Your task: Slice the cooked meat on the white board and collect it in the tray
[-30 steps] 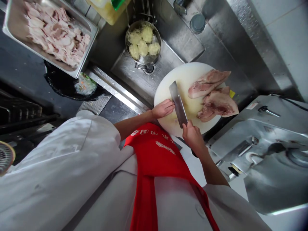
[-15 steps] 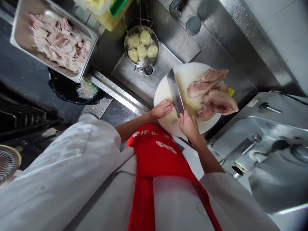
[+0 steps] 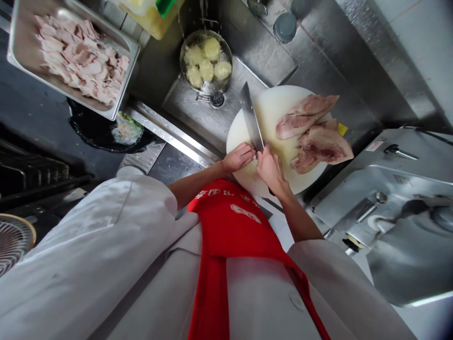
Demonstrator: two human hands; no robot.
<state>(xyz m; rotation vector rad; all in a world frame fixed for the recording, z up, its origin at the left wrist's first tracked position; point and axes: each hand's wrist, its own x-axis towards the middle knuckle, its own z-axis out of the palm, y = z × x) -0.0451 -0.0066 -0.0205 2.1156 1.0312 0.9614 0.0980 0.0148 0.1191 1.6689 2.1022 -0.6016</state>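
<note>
A cleaver (image 3: 252, 119) is in my right hand (image 3: 270, 166), whose fingers wrap round its handle. Its broad blade points away from me over a round white cutting board (image 3: 235, 131), with the tip past the board's far left edge. Close beside the blade, my left hand (image 3: 239, 157) rests on the board, fingers bent and pressed together. Something small and pale shows at its fingertips, too hidden to name. To the right of the blade lie two large pieces of raw meat, one long piece (image 3: 304, 115) and one thicker piece (image 3: 323, 147) reaching over the board's edge.
Beyond the board, a metal pot (image 3: 206, 88) of peeled, pale round vegetables in water stands in the sink (image 3: 177, 101). A steel tray (image 3: 134, 56) of sliced meat is at far left, above a black-lined bin (image 3: 88, 132). A steel machine (image 3: 399, 189) stands right.
My right hand and the cleaver have moved left, bringing the blade closer to my left fingertips. My left hand stays nearly in place. The view has shifted slightly.
</note>
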